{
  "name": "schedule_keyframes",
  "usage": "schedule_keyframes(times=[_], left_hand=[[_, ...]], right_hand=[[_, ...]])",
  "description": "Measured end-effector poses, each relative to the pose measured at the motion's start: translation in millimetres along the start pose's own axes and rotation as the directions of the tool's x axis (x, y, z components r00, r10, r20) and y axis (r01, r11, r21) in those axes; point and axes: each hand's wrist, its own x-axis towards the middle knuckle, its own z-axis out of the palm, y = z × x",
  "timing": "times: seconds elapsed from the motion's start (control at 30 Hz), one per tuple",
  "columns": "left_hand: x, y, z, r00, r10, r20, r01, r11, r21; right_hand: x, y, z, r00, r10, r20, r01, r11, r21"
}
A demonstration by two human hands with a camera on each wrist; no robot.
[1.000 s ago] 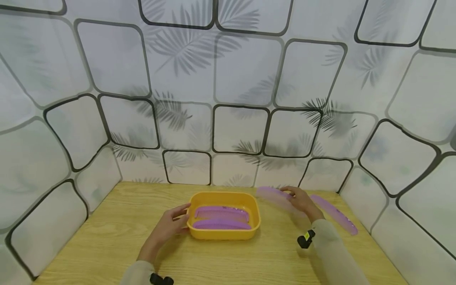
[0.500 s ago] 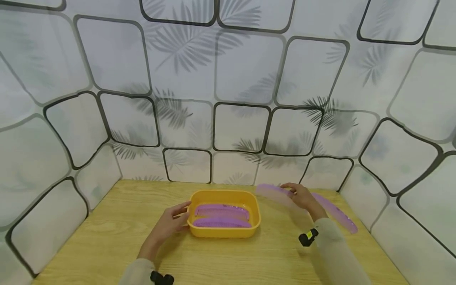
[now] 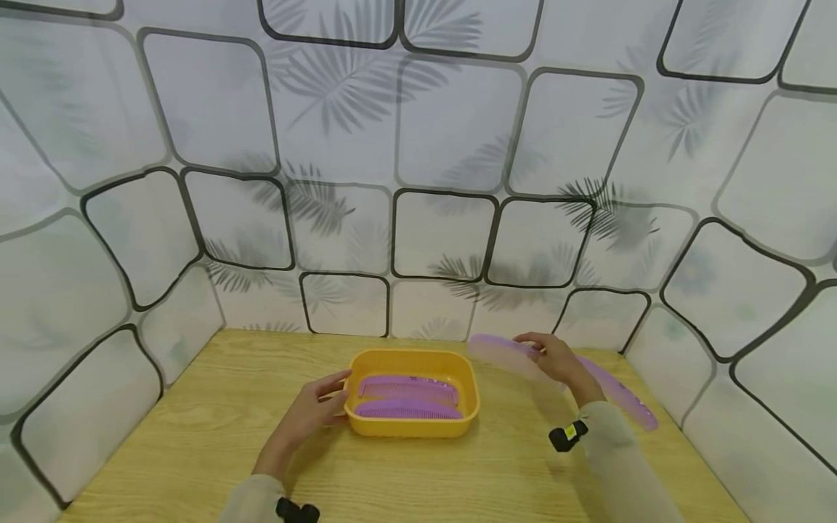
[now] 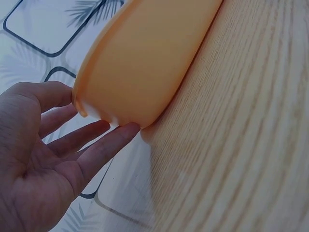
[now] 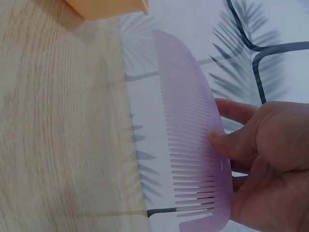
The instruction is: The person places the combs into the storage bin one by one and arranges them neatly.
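Observation:
My right hand pinches a translucent light purple comb along its curved spine, thumb on the near face. In the right wrist view its teeth point left, towards the table. At the left end of a yellow plastic basket, my left hand touches the rim and the outer wall with loosely extended fingers. Inside the basket lie two purple combs, the front one in front of a speckled one. Another purple comb rests on the table, partly hidden behind my right wrist.
The wood-grain table ends at a pale patterned backdrop, which rises behind it and along both sides. Small black devices, one on the right wrist and one on the left, are strapped over the sleeves.
Very little differs. My right hand and its comb have risen slightly and cover a bit more of the comb on the table. The left hand and basket stay as they were.

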Motion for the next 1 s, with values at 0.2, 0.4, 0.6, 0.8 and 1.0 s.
schedule_keyframes(times=[0.2,0.4,0.6,0.8,1.0], left_hand=[[-0.5,0.7,0.2,1.000,0.000,0.002,0.000,1.000,-0.002],[-1.1,1.0,0.6,1.000,0.002,0.004,-0.002,1.000,0.000],[-1.2,1.1,0.8,1.000,0.000,-0.004,0.000,1.000,-0.001],[-1.6,1.5,1.7,1.000,-0.018,-0.023,0.018,1.000,0.003],[-1.4,1.0,1.5,1.000,-0.021,-0.020,0.021,1.000,0.002]], right_hand=[[-0.3,-4,-3,0.995,-0.091,-0.029,0.091,0.996,-0.004],[3.2,-13,-3,0.999,-0.042,-0.020,0.043,0.999,0.009],[8.8,-21,-4,0.999,-0.036,-0.009,0.036,0.999,-0.005],[11.5,-32,-6,0.999,-0.033,0.029,0.032,0.999,0.032],[16.2,-38,-5,0.995,-0.077,0.066,0.076,0.997,0.016]])
